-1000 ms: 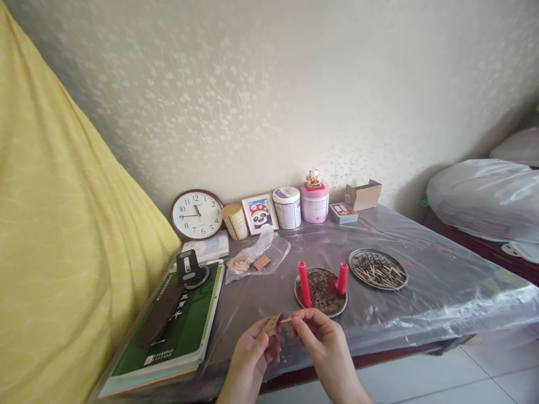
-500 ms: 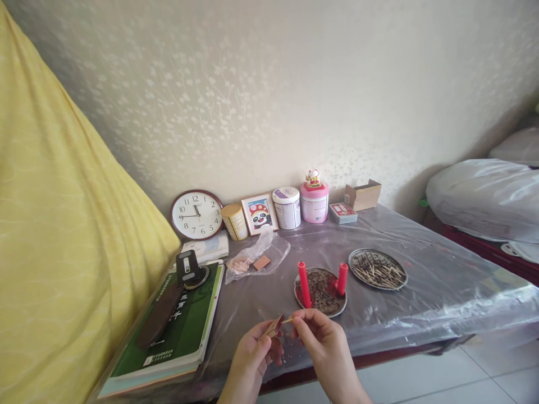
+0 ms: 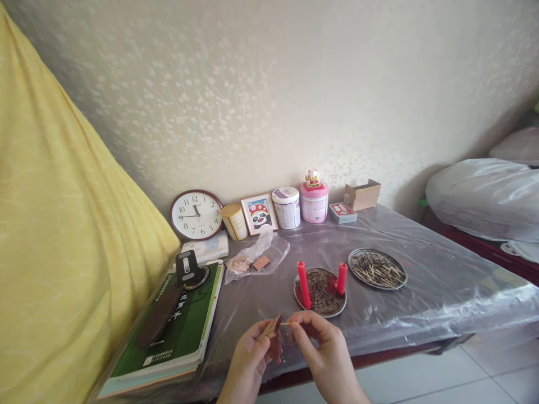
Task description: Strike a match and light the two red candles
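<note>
My left hand (image 3: 255, 350) is closed around a small brown matchbox (image 3: 272, 327), held tilted above the table's front edge. Between the thumb and fingers of my right hand (image 3: 318, 342) is a matchstick (image 3: 285, 324), its far end at the side of the matchbox; whether they touch I cannot tell. Just beyond my hands, two red candles stand on a round metal plate with dark residue (image 3: 324, 289): a taller left candle (image 3: 304, 285) and a shorter right candle (image 3: 341, 279). A second round plate (image 3: 351, 270) to the right holds many used matchsticks (image 3: 383, 275).
A clear plastic bag (image 3: 275, 255) with small boxes lies left of the candles. Green books (image 3: 185, 331) carry a dark long object. Along the wall stand a clock (image 3: 196, 215), a picture frame (image 3: 260, 215), tins and an open cardboard box (image 3: 362, 196). A yellow curtain (image 3: 63, 224) hangs left.
Both hands have barely moved. The match in my right hand has shifted slightly along the side of the matchbox. The candles and plates stay where they were.
</note>
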### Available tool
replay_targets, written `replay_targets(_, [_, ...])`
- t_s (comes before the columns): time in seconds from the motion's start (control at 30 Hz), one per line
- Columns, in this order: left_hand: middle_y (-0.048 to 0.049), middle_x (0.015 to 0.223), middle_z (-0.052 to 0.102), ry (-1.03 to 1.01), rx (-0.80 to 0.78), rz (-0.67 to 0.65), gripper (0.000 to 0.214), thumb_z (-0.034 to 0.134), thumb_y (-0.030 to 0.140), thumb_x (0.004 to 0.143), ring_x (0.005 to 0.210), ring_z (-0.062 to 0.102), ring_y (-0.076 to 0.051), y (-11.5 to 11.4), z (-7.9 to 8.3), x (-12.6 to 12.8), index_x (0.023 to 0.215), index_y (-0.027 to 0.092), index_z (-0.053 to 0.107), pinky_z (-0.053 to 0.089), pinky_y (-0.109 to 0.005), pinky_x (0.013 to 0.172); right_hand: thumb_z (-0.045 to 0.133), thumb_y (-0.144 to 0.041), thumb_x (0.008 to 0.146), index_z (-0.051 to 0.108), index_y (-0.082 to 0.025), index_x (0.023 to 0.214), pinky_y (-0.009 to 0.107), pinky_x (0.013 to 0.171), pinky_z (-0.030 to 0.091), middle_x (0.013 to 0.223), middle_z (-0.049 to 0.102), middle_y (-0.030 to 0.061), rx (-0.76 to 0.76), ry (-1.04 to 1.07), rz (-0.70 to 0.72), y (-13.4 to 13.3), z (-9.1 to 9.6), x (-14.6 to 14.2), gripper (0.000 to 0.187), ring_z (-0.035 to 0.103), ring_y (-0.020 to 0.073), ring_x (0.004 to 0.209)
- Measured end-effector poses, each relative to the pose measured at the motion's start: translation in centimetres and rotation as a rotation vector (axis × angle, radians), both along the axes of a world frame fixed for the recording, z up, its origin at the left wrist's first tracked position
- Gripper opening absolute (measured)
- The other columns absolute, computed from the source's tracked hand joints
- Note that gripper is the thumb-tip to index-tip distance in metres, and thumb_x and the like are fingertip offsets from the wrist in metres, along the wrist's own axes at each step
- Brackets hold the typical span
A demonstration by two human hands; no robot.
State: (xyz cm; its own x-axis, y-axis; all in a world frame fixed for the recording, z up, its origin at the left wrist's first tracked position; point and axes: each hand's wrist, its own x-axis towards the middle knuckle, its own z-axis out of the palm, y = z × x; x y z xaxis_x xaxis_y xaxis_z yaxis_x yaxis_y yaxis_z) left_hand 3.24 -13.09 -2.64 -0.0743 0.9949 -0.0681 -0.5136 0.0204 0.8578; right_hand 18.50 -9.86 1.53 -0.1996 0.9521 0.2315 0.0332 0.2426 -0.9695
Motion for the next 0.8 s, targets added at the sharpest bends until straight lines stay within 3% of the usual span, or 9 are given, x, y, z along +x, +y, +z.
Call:
replay_targets(0.17, [-0.0071, 0.076, 0.063, 0.001, 0.000, 0.021, 0.042, 0.076, 0.044, 0.067, 0.065, 0.053, -0.016, -0.1, 0.3, 0.0, 0.097, 0.015, 0.072, 0.043, -0.029, 0.058, 0.056, -0.031, 0.088, 0.066, -0.019, 0.081, 0.023, 0.061, 0.051, 0.075, 0.070, 0.0038, 0.141, -0.074, -0.049, -0.1, 0.1, 0.2, 0.017, 0.064, 0.0164, 0.064])
replay_targets(0.33, [-0.0065, 0.074, 0.064, -0.008, 0.019, 0.046, 0.041, 0.077, 0.043, 0.067, 0.064, 0.053, -0.015, -0.2, 0.1, -0.1, 0.097, 0.014, 0.073, 0.042, -0.028, 0.056, 0.056, -0.019, 0.088, 0.063, -0.022, 0.085, 0.022, 0.068, 0.052, 0.083, 0.071, 0.0037, 0.375, -0.114, -0.105, -0.6, 0.4, 0.7, 0.008, 0.067, 0.0158, 0.073])
replay_targets(0.57, [-0.0042, 0.070, 0.065, -0.022, 0.035, 0.038, 0.040, 0.078, 0.043, 0.065, 0.061, 0.053, -0.014, 0.2, -0.4, -0.1, 0.094, 0.016, 0.074, 0.043, -0.027, 0.056, 0.058, -0.009, 0.085, 0.060, -0.023, 0.092, 0.023, 0.070, 0.055, 0.084, 0.072, 0.0039, 0.614, -0.170, -0.028, -1.2, 0.7, 0.7, 0.016, 0.069, 0.0161, 0.078])
replay_targets(0.7, [-0.0020, 0.061, 0.062, 0.012, 0.008, 0.056, 0.037, 0.079, 0.045, 0.063, 0.054, 0.051, -0.013, 0.3, -0.3, 0.1, 0.087, 0.017, 0.074, 0.040, -0.027, 0.052, 0.058, -0.008, 0.084, 0.062, -0.022, 0.094, 0.023, 0.073, 0.054, 0.087, 0.073, 0.0052, 0.673, -0.235, -0.005, -1.3, 0.2, 0.7, 0.017, 0.069, 0.0164, 0.081])
replay_targets(0.8, [-0.0027, 0.062, 0.061, 0.121, 0.068, 0.050, 0.049, 0.082, 0.050, 0.056, 0.053, 0.049, -0.013, -0.3, -0.1, 0.2, 0.090, 0.015, 0.073, 0.038, -0.026, 0.051, 0.054, -0.015, 0.087, 0.066, -0.020, 0.089, 0.027, 0.072, 0.052, 0.087, 0.073, 0.0074, 0.521, -0.317, -0.040, -0.3, -0.9, 0.5, 0.013, 0.069, 0.0193, 0.079])
